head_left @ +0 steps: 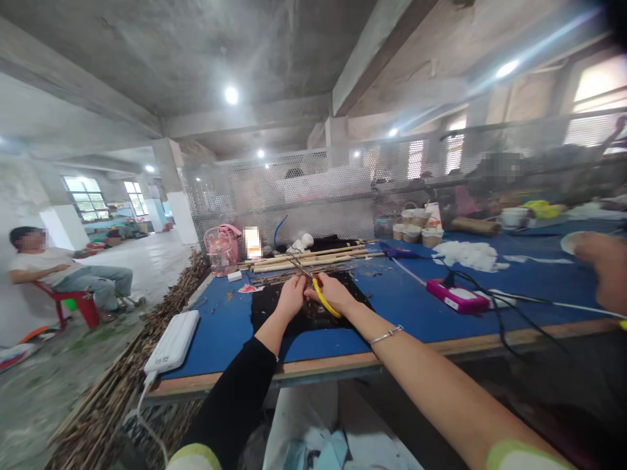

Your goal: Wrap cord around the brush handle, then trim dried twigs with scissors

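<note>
My right hand [333,292] is closed round a pair of scissors with a yellow handle [325,300]. Beside it, my left hand [292,297] has its fingers curled together close to the blades; whatever it pinches is too small to make out. Both hands are over a black cloth [264,312] on the blue table [313,344]. Just beyond them lie thin brown twigs [284,277] and several pale wooden sticks [294,261].
A white power bank [172,343] lies at the left edge. To the right are a magenta power strip [455,296] with cables, white fluff [470,254] and cups [412,233]. Another person's hand [605,261] shows far right; a seated person [44,261] is left. Dried stems [161,313] line the floor.
</note>
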The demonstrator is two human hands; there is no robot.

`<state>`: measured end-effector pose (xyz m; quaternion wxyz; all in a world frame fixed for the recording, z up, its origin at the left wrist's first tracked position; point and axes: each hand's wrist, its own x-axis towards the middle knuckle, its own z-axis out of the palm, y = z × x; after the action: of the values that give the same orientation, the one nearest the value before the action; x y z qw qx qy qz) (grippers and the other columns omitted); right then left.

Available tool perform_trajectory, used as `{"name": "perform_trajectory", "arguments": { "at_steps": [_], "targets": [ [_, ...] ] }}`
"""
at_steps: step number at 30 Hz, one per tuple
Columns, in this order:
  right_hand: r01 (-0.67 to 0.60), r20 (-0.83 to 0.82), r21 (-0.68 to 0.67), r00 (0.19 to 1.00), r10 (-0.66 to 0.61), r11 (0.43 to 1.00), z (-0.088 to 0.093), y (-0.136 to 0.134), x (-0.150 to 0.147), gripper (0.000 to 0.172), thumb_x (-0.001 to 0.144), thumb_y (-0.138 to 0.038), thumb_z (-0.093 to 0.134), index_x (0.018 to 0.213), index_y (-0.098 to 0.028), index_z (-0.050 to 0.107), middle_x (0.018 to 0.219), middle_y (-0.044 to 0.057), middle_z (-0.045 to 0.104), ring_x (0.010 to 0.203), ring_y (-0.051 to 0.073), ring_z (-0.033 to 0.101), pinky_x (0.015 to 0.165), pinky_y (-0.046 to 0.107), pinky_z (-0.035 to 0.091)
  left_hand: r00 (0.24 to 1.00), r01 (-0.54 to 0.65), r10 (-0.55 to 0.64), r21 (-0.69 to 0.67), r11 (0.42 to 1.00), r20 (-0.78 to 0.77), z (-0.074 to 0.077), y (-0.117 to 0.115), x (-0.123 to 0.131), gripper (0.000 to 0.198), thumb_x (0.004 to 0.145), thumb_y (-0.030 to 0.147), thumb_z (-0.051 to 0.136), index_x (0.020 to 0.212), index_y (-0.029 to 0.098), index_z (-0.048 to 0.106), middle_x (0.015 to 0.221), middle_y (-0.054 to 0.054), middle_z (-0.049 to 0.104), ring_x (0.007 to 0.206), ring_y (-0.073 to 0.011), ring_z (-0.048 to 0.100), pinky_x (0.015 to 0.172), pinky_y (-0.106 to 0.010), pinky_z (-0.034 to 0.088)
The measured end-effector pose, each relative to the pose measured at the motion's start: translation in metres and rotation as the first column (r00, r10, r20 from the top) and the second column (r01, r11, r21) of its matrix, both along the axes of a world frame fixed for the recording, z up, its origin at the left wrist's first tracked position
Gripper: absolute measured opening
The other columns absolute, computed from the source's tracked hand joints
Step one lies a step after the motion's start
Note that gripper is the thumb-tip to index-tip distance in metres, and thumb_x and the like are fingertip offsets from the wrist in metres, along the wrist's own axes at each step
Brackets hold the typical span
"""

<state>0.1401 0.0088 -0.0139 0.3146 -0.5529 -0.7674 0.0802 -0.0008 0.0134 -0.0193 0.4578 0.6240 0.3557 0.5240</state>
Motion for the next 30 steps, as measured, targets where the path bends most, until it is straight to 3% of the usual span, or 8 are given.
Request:
{"name": "perform_trajectory", "arguments": {
  "at_steps": [6, 13, 23, 30],
  "targets": [
    [0.006, -0.005, 0.021, 1.000, -0.006, 1.000, -0.003, 0.004, 0.002, 0.046, 0.068, -0.061, 0.057, 0.081, -0.017, 0.052, 0.073, 0.005, 0.061, 0.061, 0.014, 0.051, 0.053, 0.022, 0.031, 1.000, -0.025, 0.025, -0.038, 0.999, 0.017, 0.003, -0.004, 0.001, 0.027, 0.083, 0.042, 0.044, 0.078, 0.016, 0.051, 0.045, 0.006, 0.041, 0.034, -0.0072, 0.039, 0.033, -0.017, 0.027],
    [-0.015, -0.050, 0.007, 0.999, 0.015, 1.000, -0.006, 0.009, 0.004, 0.046, 0.065, -0.060, 0.061, 0.078, -0.017, 0.054, 0.072, 0.005, 0.062, 0.059, 0.013, 0.052, 0.052, 0.022, 0.033, 0.992, -0.053, 0.055, 0.025, 0.998, -0.109, 0.004, -0.005, -0.001, 0.018, 0.083, 0.028, 0.046, 0.070, 0.016, 0.049, 0.045, 0.004, 0.046, 0.035, -0.0072, 0.040, 0.035, -0.018, 0.031],
    [-0.095, -0.108, -0.060, 0.990, 0.088, 0.994, -0.008, 0.009, 0.005, 0.040, 0.069, -0.056, 0.059, 0.074, -0.017, 0.058, 0.073, 0.005, 0.066, 0.063, 0.015, 0.058, 0.056, 0.022, 0.038, 0.983, -0.094, 0.075, -0.104, 0.990, -0.168, 0.006, -0.007, -0.002, 0.020, 0.085, 0.026, 0.039, 0.074, 0.016, 0.052, 0.053, 0.000, 0.054, 0.044, -0.0104, 0.051, 0.038, -0.019, 0.039],
    [0.075, 0.081, 0.046, 0.994, -0.078, 0.996, -0.003, 0.003, 0.004, 0.048, 0.063, -0.059, 0.062, 0.090, -0.020, 0.058, 0.085, 0.006, 0.066, 0.076, 0.021, 0.061, 0.061, 0.026, 0.038, 0.993, -0.113, 0.102, -0.189, 0.976, -0.068, 0.008, -0.006, -0.002, 0.022, 0.086, 0.032, 0.040, 0.095, 0.018, 0.055, 0.069, -0.003, 0.061, 0.047, -0.0108, 0.054, 0.042, -0.022, 0.044]
  ]
}}
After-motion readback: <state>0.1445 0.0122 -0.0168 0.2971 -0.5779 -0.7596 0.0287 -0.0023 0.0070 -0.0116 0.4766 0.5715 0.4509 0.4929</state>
